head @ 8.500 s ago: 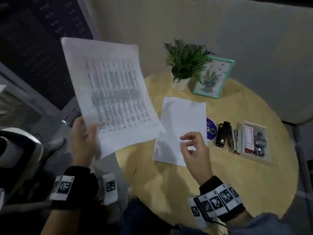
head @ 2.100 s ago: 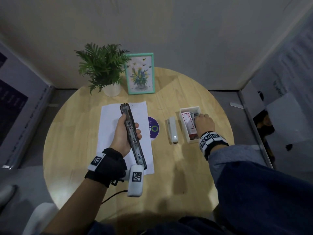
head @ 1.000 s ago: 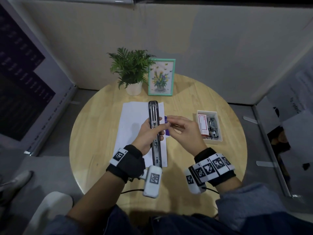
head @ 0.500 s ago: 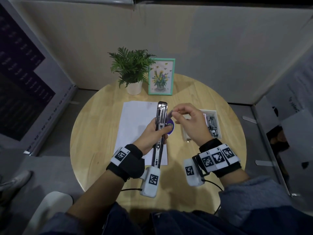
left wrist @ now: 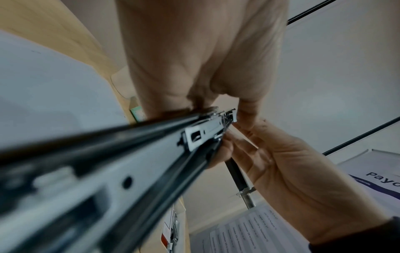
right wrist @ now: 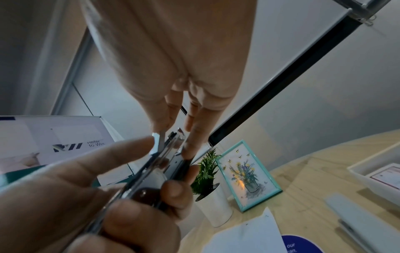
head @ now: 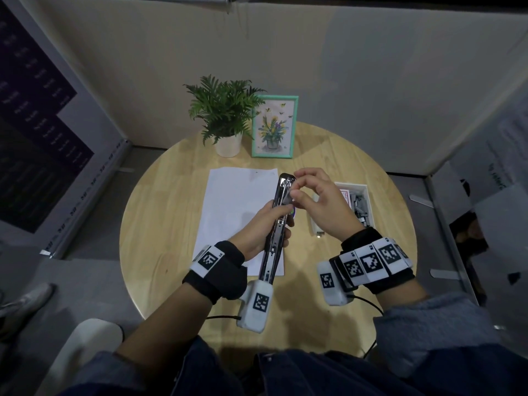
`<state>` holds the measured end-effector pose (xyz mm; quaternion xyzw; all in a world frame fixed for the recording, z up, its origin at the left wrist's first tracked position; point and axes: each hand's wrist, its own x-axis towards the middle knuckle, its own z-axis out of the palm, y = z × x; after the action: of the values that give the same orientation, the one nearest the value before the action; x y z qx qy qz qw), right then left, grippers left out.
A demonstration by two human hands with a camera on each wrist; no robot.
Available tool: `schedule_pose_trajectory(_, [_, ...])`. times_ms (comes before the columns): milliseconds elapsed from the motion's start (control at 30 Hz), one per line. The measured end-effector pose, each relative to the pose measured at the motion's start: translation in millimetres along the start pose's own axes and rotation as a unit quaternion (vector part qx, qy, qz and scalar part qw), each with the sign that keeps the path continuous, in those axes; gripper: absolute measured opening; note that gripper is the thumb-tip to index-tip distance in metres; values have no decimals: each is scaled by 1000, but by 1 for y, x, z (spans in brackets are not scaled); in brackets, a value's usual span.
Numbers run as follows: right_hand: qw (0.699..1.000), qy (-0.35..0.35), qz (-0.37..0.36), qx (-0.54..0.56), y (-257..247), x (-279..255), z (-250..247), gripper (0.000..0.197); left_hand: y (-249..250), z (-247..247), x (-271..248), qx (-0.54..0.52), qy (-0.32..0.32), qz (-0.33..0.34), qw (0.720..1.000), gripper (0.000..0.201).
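Note:
A long black and silver stapler [head: 275, 230] is folded open flat, with its metal channel facing up. My left hand [head: 278, 215] grips it round the middle and holds it above the white paper sheet [head: 234, 201]. My right hand [head: 295, 185] is at the stapler's far end and pinches a small grey staple strip [head: 288, 198] between thumb and forefinger over the channel. In the left wrist view the right fingertips [left wrist: 244, 111] touch the stapler [left wrist: 151, 154] tip. The right wrist view shows the stapler [right wrist: 171, 145] end between my thumb and forefinger.
A round wooden table [head: 160, 224] carries a potted plant [head: 225, 110] and a teal picture frame [head: 274, 127] at the back. On the right stand a white tray [head: 364, 190] with a staple box and a white oblong object [head: 315, 228]. A purple disc [head: 293, 214] peeks from under my hands.
My right hand came back from the tray to the stapler with a small strip and moved it to the channel's far end. The left hand keeps holding the open stapler.

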<state>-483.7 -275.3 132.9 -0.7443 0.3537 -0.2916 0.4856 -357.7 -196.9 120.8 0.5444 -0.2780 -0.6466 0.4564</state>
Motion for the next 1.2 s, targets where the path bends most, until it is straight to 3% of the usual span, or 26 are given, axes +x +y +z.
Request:
schedule_pose_trajectory(100, [1000, 0, -1, 1, 0, 0, 1, 5, 1, -1, 0, -51, -18, -21, 998, 33])
schedule_pose_trajectory(233, [1000, -9, -3, -21, -2, 1, 2, 6, -2, -2, 2, -27, -4, -14, 1000, 43])
schedule_pose_trajectory(400, [997, 48, -7, -58, 2, 0, 7, 1, -8, -3, 6, -24, -8, -11, 1000, 50])
schedule_pose_trajectory(600, [985, 147, -31, -86, 4, 3, 18, 15, -9, -2, 6, -51, -13, -19, 998, 36])
schedule_pose_trajectory(700, [981, 178, -7, -74, 1, 9, 15, 15, -11, -1, 4, -73, -28, -12, 997, 30])
schedule_pose_trajectory(867, [992, 104, 70, -24, 5, -4, 19, 27, -14, -6, 6, -194, 18, 8, 981, 28])
schedule_pose_trajectory(933, [989, -19, 147, -8, 11, -18, 22, 45, -15, -14, 10, -255, 58, 15, 965, 35])
schedule_pose_trajectory(1000, [963, -170, 209, -22, 16, -32, 31, 61, -16, -23, 13, -311, 94, 29, 945, 36])
schedule_pose_trajectory(1033, [953, -206, 221, -7, 18, -38, 37, 63, -17, -28, 15, -331, 111, 45, 936, 32])
schedule_pose_trajectory(1100, [957, -177, 227, 38, 20, -44, 49, 49, -18, -35, 16, -341, 135, 72, 928, 24])
schedule_pose_trajectory(1200, [967, -129, 219, 28, 20, -43, 53, 24, -27, -43, 14, -267, 155, 113, 944, 27])
